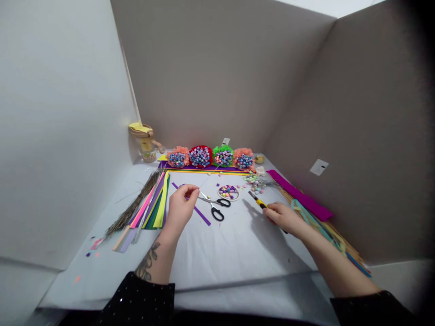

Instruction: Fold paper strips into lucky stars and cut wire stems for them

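Observation:
My left hand point(181, 206) is closed in a pinch above the table. A thin, pale wire point(208, 177) runs up and away from its fingertips. My right hand point(283, 216) is wrapped round a yellow-and-black hand tool point(261, 203) with a narrow dark tip pointing away to the left; I cannot make out its exact kind. Between the hands lie black-handled scissors point(217, 208), partly open, and a purple paper strip point(203, 216), partly behind my left hand. Just beyond the scissors, a round white dish point(238, 197) holds small coloured paper stars point(227, 191).
Several star-filled paper flowers point(200, 156) line the back. Left are a bundle of thin stems point(136, 203), paper strips point(159, 206) and a cup point(147, 147). On the right lie a magenta sheet point(299, 194), long strips point(319, 228) and loose stars point(253, 179). Walls enclose the table point(217, 258).

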The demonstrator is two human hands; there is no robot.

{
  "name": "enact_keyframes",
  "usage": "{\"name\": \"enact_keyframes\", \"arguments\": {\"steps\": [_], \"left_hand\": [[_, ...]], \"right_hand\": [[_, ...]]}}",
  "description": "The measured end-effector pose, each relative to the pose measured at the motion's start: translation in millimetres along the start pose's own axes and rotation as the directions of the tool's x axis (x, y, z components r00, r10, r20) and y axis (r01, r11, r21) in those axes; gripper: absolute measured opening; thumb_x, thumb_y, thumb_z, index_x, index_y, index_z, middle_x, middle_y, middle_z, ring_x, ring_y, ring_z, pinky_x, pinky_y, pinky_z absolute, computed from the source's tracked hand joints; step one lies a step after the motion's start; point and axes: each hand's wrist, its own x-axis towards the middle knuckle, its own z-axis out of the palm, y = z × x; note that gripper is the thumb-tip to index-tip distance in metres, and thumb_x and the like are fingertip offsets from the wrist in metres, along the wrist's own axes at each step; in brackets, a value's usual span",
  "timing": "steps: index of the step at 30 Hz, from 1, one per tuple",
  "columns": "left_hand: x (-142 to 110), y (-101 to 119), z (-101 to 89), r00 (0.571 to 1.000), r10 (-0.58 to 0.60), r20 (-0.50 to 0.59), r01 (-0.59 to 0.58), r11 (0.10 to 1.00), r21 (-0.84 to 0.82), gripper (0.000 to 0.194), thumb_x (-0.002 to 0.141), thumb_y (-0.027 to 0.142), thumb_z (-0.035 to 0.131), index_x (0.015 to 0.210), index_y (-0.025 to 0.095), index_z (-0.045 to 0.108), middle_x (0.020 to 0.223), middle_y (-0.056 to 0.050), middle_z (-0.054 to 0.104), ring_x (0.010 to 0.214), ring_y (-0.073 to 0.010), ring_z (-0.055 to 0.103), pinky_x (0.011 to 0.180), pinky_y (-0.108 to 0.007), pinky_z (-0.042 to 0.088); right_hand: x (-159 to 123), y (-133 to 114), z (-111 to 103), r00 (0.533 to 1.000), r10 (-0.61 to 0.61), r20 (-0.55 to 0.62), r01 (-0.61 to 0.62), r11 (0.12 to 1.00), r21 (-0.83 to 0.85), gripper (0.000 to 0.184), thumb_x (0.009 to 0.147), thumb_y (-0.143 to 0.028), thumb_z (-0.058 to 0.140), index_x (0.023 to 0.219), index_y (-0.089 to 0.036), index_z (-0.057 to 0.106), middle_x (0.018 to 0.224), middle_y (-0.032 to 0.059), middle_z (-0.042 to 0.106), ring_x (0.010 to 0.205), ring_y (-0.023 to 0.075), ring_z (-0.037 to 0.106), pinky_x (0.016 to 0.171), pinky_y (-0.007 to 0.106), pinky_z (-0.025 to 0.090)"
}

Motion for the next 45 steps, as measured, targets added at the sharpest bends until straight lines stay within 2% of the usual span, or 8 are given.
{"name": "enact_keyframes", "arguments": {"steps": [1, 3, 5, 7, 18, 28, 33, 45], "left_hand": [[-1.4, 0.7, -0.5, 0.994, 0.105, -0.021, -0.102, 0.988, 0.113, 0.016, 0.079, 0.030, 0.055, 0.082, 0.017, 0.063, 0.078, -0.002, 0.063, 0.069, -0.0138, 0.057, 0.065, -0.026, 0.046], [-4.8, 2.5, -1.0, 0.957, 0.290, -0.018, -0.275, 0.924, 0.266, 0.015, 0.084, 0.026, 0.050, 0.082, 0.017, 0.063, 0.082, -0.004, 0.063, 0.078, -0.0157, 0.058, 0.071, -0.028, 0.046], [-8.3, 3.3, -0.6, 0.913, 0.408, 0.022, -0.390, 0.855, 0.340, 0.015, 0.087, 0.022, 0.047, 0.085, 0.017, 0.062, 0.084, -0.005, 0.063, 0.082, -0.0166, 0.058, 0.076, -0.029, 0.046], [-11.6, 2.9, 0.3, 0.879, 0.473, 0.057, -0.455, 0.798, 0.395, 0.015, 0.088, 0.020, 0.046, 0.089, 0.017, 0.061, 0.085, -0.006, 0.063, 0.086, -0.0171, 0.058, 0.080, -0.030, 0.046], [-21.5, 6.2, 1.7, 0.701, 0.713, -0.024, -0.594, 0.603, 0.533, 0.016, 0.087, 0.016, 0.050, 0.097, 0.019, 0.061, 0.086, -0.006, 0.064, 0.083, -0.0164, 0.060, 0.080, -0.029, 0.049], [-22.9, 7.3, -2.3, 0.713, 0.700, -0.026, -0.586, 0.616, 0.526, 0.016, 0.086, 0.015, 0.051, 0.097, 0.019, 0.061, 0.086, -0.007, 0.064, 0.083, -0.0171, 0.061, 0.079, -0.030, 0.050], [-24.6, 6.8, -1.3, 0.696, 0.701, 0.154, -0.658, 0.537, 0.528, 0.019, 0.086, 0.015, 0.048, 0.098, 0.019, 0.062, 0.086, -0.007, 0.066, 0.083, -0.0184, 0.060, 0.079, -0.032, 0.049], [-18.7, 4.5, 0.8, 0.746, 0.625, 0.228, -0.619, 0.525, 0.584, 0.015, 0.085, 0.013, 0.052, 0.091, 0.019, 0.064, 0.085, -0.005, 0.067, 0.080, -0.0191, 0.059, 0.076, -0.032, 0.047]], "right_hand": [[-6.7, -3.5, 3.7, 0.998, 0.053, 0.026, -0.058, 0.960, 0.275, 0.032, 0.076, -0.042, 0.047, 0.057, -0.018, 0.054, 0.061, 0.0071, 0.056, 0.059, 0.0194, 0.053, 0.059, 0.032, 0.041], [-22.7, -14.4, 17.3, 0.995, 0.051, 0.088, -0.099, 0.664, 0.741, 0.034, 0.074, -0.049, 0.048, 0.062, -0.019, 0.055, 0.078, 0.0096, 0.064, 0.060, 0.0187, 0.055, 0.057, 0.032, 0.044], [-39.6, -30.3, 37.9, 0.992, -0.026, 0.123, -0.104, 0.391, 0.915, 0.025, 0.068, -0.044, 0.059, 0.070, -0.019, 0.057, 0.095, 0.0105, 0.065, 0.067, 0.0184, 0.058, 0.057, 0.031, 0.045], [-53.3, -49.3, 60.8, 0.988, -0.078, 0.130, -0.101, 0.298, 0.949, 0.020, 0.060, -0.023, 0.066, 0.080, -0.020, 0.060, 0.111, 0.0083, 0.062, 0.083, 0.0210, 0.061, 0.067, 0.032, 0.048], [-49.6, -98.0, 105.7, 0.974, -0.224, -0.017, 0.160, 0.639, 0.752, 0.051, 0.065, -0.013, 0.058, 0.114, -0.028, 0.061, 0.133, 0.0027, 0.052, 0.128, 0.0276, 0.038, 0.108, 0.047, 0.020], [-46.9, -105.1, 108.8, 0.969, -0.247, -0.024, 0.194, 0.693, 0.695, 0.049, 0.068, -0.014, 0.056, 0.115, -0.028, 0.061, 0.130, 0.0032, 0.053, 0.125, 0.0275, 0.041, 0.107, 0.045, 0.023], [-43.6, -106.0, 109.2, 0.969, -0.245, -0.038, 0.205, 0.707, 0.677, 0.047, 0.069, -0.014, 0.055, 0.114, -0.027, 0.059, 0.124, 0.0031, 0.055, 0.118, 0.0259, 0.046, 0.102, 0.042, 0.030], [-35.3, -104.7, 117.9, 0.971, -0.197, -0.133, 0.238, 0.782, 0.576, 0.010, 0.075, -0.026, 0.056, 0.083, -0.020, 0.056, 0.083, 0.0015, 0.055, 0.080, 0.0186, 0.052, 0.075, 0.030, 0.041]]}}
